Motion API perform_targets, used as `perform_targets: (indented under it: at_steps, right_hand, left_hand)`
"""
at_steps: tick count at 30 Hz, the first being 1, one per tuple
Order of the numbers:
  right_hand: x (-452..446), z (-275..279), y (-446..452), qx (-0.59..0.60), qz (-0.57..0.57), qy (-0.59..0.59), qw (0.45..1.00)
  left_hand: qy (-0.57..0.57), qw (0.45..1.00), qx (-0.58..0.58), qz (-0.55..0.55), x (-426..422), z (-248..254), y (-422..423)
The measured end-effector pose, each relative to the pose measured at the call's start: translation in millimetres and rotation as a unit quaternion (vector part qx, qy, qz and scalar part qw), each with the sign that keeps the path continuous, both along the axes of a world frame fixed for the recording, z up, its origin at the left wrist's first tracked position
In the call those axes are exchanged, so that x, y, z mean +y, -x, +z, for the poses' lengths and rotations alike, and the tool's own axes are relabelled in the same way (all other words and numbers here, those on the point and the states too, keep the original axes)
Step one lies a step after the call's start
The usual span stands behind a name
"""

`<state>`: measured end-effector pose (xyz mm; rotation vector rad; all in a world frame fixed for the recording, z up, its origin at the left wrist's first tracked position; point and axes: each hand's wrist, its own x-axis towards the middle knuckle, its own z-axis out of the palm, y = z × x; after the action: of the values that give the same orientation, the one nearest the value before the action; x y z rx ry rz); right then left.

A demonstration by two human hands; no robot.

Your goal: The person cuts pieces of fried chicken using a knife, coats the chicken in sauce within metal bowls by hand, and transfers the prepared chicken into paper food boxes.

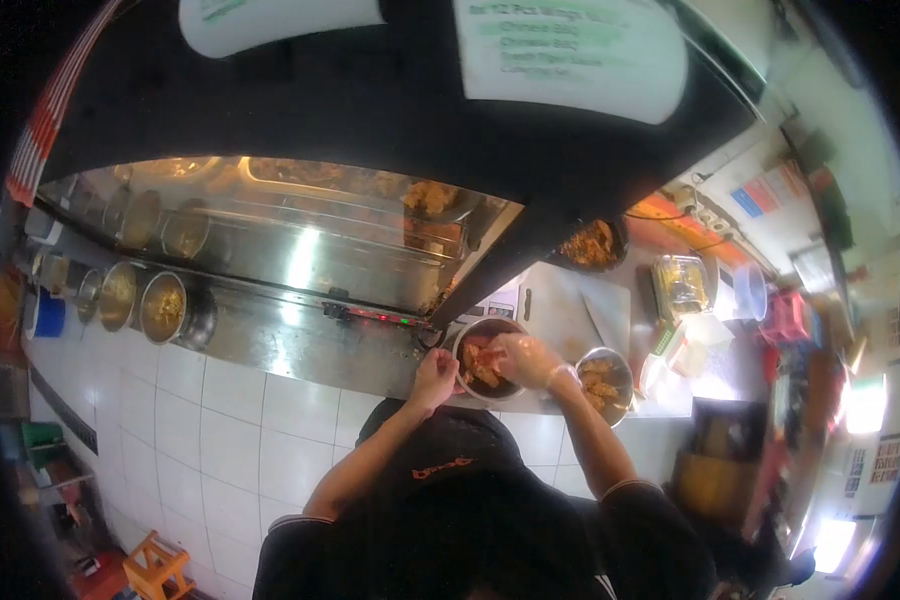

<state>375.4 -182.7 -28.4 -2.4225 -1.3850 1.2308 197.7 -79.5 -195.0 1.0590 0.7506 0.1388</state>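
Note:
A metal bowl (464, 381) stands at the counter's front edge, with reddish-brown sauced fried chicken (482, 364) inside. My left hand (436, 378) is closed at the bowl's left rim, fingers pinched together. From the right, my right hand (528, 362), in a clear plastic glove, reaches over the rim into the bowl. Its fingers are curled on the chicken pieces, and the fingertips are partly hidden. Just right of that wrist, a second metal bowl (625, 392) holds plainer, golden fried pieces (600, 382).
Behind the bowls lies a white cutting board (560, 310) with a knife (602, 322) on it. A dark pan of food (592, 246) sits further back. A glass warming cabinet (300, 250) runs along the left, and several metal pots (163, 308) stand at the far left.

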Motion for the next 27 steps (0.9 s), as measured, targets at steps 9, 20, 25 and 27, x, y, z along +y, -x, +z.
perform_targets:
  at_steps: [9, 20, 25, 27]
  right_hand:
    - [23.8, -37.4, 7.6, -0.097, 0.055, 0.067, 0.992]
    - [14.4, -56.5, 9.8, -0.038, 0.002, 0.04, 0.998]
    - [8.5, -47.0, 53.0, -0.278, -0.062, -0.046, 0.958]
    - [2.7, -44.0, 69.0, -0.287, -0.053, -0.049, 0.955]
  left_hand:
    - [0.029, 0.999, 0.013, -0.033, -1.8, 7.6, 2.2]
    - [-0.001, 1.0, -0.005, -0.022, 0.8, 4.1, 9.1]
    - [0.031, 0.999, -0.003, 0.005, -5.2, -3.0, 5.6]
    - [-0.01, 1.0, 0.009, 0.011, -6.0, -2.3, 1.5]
